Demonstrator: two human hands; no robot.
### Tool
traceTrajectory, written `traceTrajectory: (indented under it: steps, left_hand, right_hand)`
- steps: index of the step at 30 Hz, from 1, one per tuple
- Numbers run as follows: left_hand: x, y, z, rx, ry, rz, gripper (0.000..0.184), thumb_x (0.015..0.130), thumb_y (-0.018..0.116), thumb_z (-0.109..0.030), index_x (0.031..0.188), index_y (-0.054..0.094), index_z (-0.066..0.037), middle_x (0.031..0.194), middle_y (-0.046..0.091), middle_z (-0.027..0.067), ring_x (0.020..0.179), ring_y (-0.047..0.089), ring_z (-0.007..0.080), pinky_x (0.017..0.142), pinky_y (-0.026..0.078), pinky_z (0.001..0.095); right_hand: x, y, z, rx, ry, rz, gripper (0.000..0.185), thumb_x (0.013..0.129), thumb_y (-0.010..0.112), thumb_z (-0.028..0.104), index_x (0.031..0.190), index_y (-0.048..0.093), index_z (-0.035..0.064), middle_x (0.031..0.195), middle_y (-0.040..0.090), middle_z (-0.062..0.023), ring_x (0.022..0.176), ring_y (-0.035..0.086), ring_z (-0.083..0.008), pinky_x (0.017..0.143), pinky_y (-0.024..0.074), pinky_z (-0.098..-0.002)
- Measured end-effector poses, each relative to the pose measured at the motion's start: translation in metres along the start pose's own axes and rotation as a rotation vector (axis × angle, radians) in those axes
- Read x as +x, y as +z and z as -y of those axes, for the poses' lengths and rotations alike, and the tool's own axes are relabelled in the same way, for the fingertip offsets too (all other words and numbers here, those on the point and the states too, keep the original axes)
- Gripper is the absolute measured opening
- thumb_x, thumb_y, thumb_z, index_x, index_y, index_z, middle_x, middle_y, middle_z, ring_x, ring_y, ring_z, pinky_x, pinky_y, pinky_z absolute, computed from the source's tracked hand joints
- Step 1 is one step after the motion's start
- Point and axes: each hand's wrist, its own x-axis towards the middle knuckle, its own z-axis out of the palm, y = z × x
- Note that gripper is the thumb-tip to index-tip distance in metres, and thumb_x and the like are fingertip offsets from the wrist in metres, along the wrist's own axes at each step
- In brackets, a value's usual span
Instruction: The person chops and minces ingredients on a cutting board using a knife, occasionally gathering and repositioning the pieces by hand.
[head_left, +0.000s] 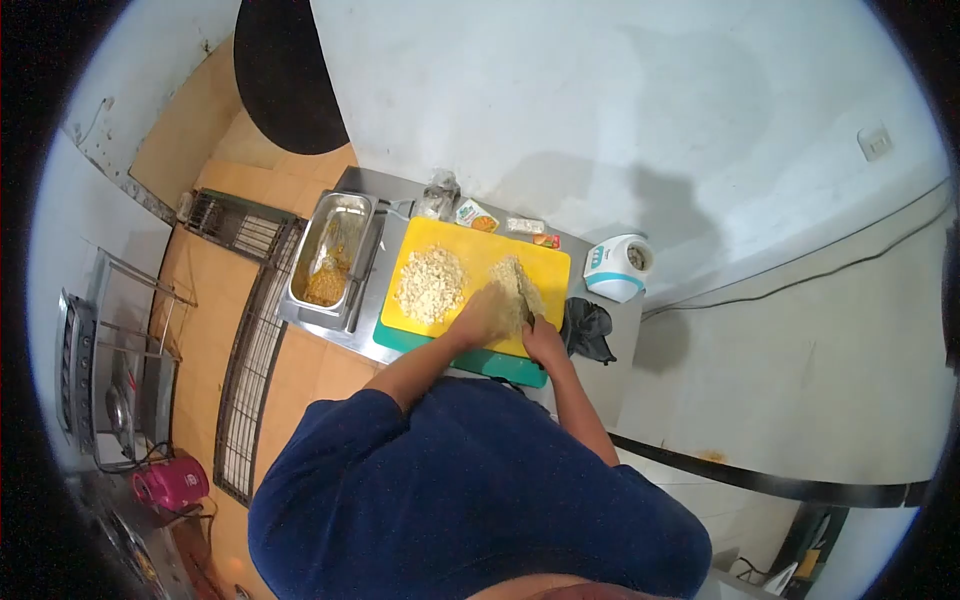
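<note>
My right hand [543,343] is closed around the handle of a knife [525,303], whose dark blade lies against a pile of finely chopped pale food [510,272]. Motion blurs my left hand [482,317], which is at the left side of that pile; its fingers cannot be made out. Both hands are over a yellow cutting board [477,265]. A wider heap of coarser pale pieces [430,285] lies on the board's left half. Under the yellow board, a green board [410,347] sticks out along the near edge.
Left of the boards is a deep metal pan [320,240] with yellowish-brown food inside. A clear plastic bag [440,193] and small packets [477,216] lie behind the boards. On the right are a white-and-blue appliance [617,268] and a black bag [588,330].
</note>
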Motion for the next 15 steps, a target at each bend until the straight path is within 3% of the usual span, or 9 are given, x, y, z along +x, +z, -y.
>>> traceTrajectory:
  steps: [4,9,12,15]
  left_hand:
    - [0.000,0.006,0.002,-0.011,-0.009,-0.010,0.097,0.089,0.057,-0.057,0.152,0.018,0.006,0.160,0.015,0.0271,0.150,0.012,0.0399,0.120,0.015,0.0498]
    - [-0.002,0.012,0.004,0.038,0.028,-0.053,0.098,0.088,0.058,-0.058,0.152,0.018,0.006,0.159,0.016,0.0270,0.150,0.013,0.0400,0.120,0.015,0.0498]
    - [-0.001,0.015,0.002,-0.046,0.027,-0.160,0.097,0.080,0.074,-0.043,0.149,0.028,0.007,0.156,0.026,0.0271,0.148,0.020,0.0405,0.120,0.017,0.0485]
    - [0.002,0.010,0.009,-0.029,0.045,-0.030,0.099,0.087,0.060,-0.057,0.152,0.017,0.005,0.160,0.015,0.0268,0.150,0.013,0.0401,0.120,0.015,0.0504]
  right_hand:
    - [0.002,0.012,-0.005,-0.086,-0.035,-0.019,0.044,0.097,0.045,0.030,0.118,0.052,-0.0082,0.095,0.065,-0.0336,0.088,0.065,-0.0481,0.081,0.0509,-0.0537]
    - [-0.005,0.040,-0.001,-0.054,0.086,-0.003,0.045,0.098,0.044,0.032,0.121,0.047,-0.0072,0.106,0.064,-0.0338,0.093,0.064,-0.0488,0.084,0.0511,-0.0562]
    - [0.003,0.031,-0.001,-0.012,0.045,-0.017,0.046,0.097,0.045,0.030,0.123,0.049,-0.0080,0.105,0.063,-0.0356,0.097,0.062,-0.0501,0.086,0.0495,-0.0552]
    - [-0.001,0.011,0.000,0.039,0.017,-0.013,0.047,0.095,0.047,0.030,0.122,0.052,-0.0083,0.106,0.062,-0.0366,0.101,0.061,-0.0506,0.090,0.0482,-0.0537]
